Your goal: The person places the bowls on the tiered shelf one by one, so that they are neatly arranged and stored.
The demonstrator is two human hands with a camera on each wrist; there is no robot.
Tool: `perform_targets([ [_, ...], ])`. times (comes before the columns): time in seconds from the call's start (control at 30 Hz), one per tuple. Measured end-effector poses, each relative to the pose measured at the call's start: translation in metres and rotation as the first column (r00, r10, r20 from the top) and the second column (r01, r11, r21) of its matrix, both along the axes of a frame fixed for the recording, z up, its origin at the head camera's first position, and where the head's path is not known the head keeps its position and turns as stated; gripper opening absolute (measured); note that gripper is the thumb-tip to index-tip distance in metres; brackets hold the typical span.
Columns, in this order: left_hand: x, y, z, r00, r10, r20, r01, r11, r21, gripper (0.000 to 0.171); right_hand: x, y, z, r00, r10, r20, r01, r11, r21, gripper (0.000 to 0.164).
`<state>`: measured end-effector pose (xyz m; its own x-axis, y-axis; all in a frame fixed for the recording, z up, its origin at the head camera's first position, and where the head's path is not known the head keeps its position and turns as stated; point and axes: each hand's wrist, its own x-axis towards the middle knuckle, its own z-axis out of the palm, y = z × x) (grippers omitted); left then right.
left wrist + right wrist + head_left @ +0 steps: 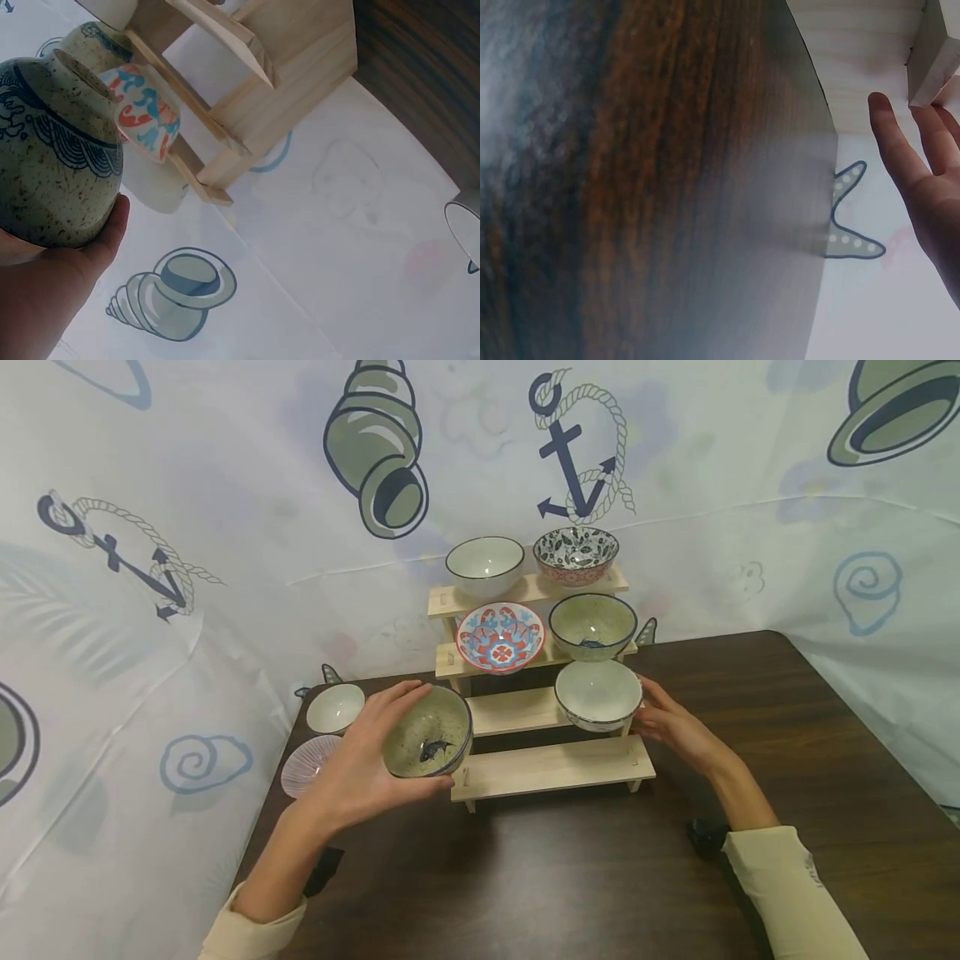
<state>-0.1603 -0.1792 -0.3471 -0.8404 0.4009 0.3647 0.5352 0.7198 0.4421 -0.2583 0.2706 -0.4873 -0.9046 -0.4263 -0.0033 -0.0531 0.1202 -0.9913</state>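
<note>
My left hand point(367, 747) grips a speckled green bowl point(429, 735) by its rim and side, tilted with its inside facing me. In the left wrist view, the bowl's outside point(64, 157) has blue wave patterns, and a thumb lies along its side. My right hand point(678, 727) is beside the white bowl point(598, 693) on a lower step of the wooden stand point(555, 768). In the right wrist view its fingers point(900, 150) are extended, with some tips at the stand's wooden edge point(934, 56). Part of that hand is out of frame.
Higher steps hold a white bowl point(485, 564), a floral bowl point(576, 556), a red-and-blue bowl point(501, 639) and another green bowl point(592, 627). A small white bowl point(335, 708) and a striped bowl point(303, 766) stand left on the dark table point(540, 877). A printed cloth point(247, 460) hangs behind.
</note>
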Motion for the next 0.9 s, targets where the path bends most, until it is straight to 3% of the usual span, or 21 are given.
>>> perform_targets([
  [0.47, 0.002, 0.013, -0.003, 0.998, -0.053, 0.035, 0.054, 0.999, -0.004, 0.102, 0.001, 0.001, 0.001, 1.0, -0.013, 0.004, 0.013, 0.999, 0.03, 0.069],
  [0.9, -0.004, 0.032, -0.008, 0.989, -0.147, 0.007, 0.147, 0.989, 0.0, 0.103, 0.007, -0.001, 0.006, 1.0, -0.01, 0.007, 0.01, 1.0, 0.017, 0.07],
])
